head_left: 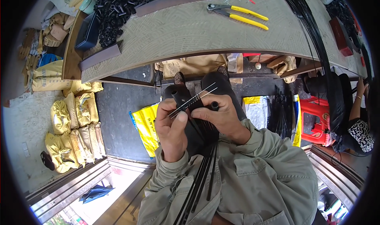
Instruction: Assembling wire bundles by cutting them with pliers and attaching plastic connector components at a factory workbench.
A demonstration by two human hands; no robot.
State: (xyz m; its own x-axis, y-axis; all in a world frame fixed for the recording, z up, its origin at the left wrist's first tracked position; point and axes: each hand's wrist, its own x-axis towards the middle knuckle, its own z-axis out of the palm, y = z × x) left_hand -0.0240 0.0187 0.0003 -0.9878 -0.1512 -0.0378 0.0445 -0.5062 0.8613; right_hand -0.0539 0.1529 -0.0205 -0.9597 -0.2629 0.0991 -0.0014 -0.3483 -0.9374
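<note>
Rods (pixel 194 100), slim and mostly dark with a pale one among them, slant between the two hands above the lap, their upper ends poking past the fingers. Left hand (pixel 171 126) pinches them near the lower end, thumb and fingertips nearly closed, with only the rods' thickness between. Right hand (pixel 218 111) is curled in a firm clasp, its thumb pointing toward the rods, and the round end of a black tube (pixel 214 105) shows between thumb and forefinger; how far the hidden fingers wrap around cannot be told. More long black sticks (pixel 202 177) lie down the front of the grey-green shirt (pixel 257 177). Beyond the knees stands a pale, scuffed table (pixel 178 35), bearing yellow-handled pliers (pixel 248 21) with spread handles, a heap of small black parts (pixel 114 15) beside a dark blue bin (pixel 86 31), and a bundle of long black strands (pixel 303 17) hanging over the near edge. Yellow sacks (pixel 60 118) are piled at the left on the dark floor (pixel 116 118); at the right are a red stool (pixel 316 120) and another person's bare arm (pixel 358 98).
</note>
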